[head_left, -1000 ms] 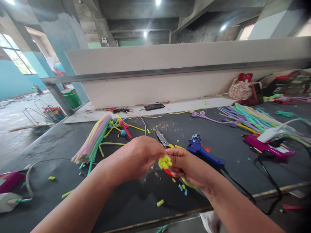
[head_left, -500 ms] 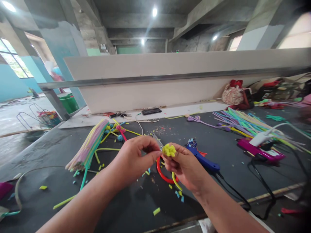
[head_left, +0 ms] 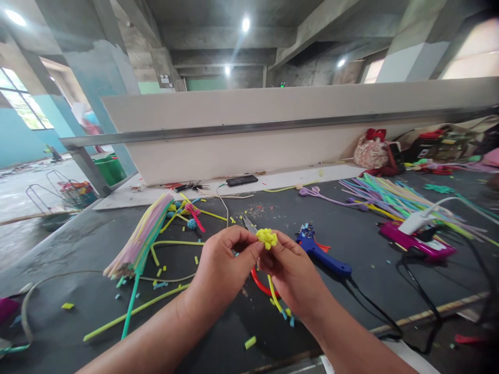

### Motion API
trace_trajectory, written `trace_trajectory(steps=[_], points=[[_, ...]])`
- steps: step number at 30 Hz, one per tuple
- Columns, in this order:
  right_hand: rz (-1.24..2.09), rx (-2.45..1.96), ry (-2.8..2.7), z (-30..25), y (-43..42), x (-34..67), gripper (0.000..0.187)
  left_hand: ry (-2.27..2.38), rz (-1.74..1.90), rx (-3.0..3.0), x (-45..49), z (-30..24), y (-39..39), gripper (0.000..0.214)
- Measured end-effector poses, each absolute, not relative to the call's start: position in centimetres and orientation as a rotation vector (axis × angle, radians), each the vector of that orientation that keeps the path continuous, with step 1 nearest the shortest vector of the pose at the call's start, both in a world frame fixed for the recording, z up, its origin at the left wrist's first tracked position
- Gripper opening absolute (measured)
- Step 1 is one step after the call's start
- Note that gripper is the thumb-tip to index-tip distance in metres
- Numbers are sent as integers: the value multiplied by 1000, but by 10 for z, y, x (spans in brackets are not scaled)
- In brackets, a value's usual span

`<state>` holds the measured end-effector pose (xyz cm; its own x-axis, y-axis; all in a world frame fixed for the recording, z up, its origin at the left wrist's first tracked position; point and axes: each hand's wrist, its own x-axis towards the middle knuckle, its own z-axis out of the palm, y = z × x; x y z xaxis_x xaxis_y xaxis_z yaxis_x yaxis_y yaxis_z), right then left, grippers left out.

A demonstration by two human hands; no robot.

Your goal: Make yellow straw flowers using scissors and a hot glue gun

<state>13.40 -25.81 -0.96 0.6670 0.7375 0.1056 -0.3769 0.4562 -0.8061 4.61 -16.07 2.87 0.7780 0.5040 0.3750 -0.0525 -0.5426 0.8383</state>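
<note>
Between my two hands is a small yellow flower [head_left: 266,238] made of pipe cleaner, with a yellow stem [head_left: 274,293] hanging below. My right hand [head_left: 290,265] pinches it from the right. The thumb and forefinger of my left hand [head_left: 230,259] are pressed together at its left side. Under my hands lies a pair of scissors [head_left: 260,284] with red handles, partly hidden, blades pointing away. A blue glue gun [head_left: 323,254] rests to the right of my right hand. Yellow and blue offcuts [head_left: 250,342] are scattered around on the dark table [head_left: 218,337].
At left lies a bundle of pastel pipe cleaners [head_left: 144,234]; another loose pile [head_left: 385,197] is at right. A purple power strip [head_left: 417,241] with a white plug and cables sits nearby. A phone [head_left: 241,180] lies by the white partition [head_left: 234,156]. Bags [head_left: 376,150] stand at back right.
Both hands have shifted slightly left with the yellow flower, and the flower is turned a little. Both hands still meet at it.
</note>
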Motion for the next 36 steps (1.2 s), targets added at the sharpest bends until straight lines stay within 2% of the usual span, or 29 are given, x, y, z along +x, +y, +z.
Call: trace_trajectory(steps=[7,11,15,19,25,36], points=[[823,-726,-392,-10,-256,133,22,66,1023,2263,45,24,-160,10],[876,-684,-382,-10,-255,131,29,7,1074,2252,41,26,-163,10],[884,-684,-399,-12,-255,130,28,48,1079,2263,39,30,-162,10],[821,-701,-374,-13,-253,129,23,152,938,2169,38,33,-163,11],[684,-747,-382,-12,-252,129,18,338,557,1723,42,39,-165,12],[570,-752,-376,-9,-252,124,15,289,444,1334,44,30,-169,12]])
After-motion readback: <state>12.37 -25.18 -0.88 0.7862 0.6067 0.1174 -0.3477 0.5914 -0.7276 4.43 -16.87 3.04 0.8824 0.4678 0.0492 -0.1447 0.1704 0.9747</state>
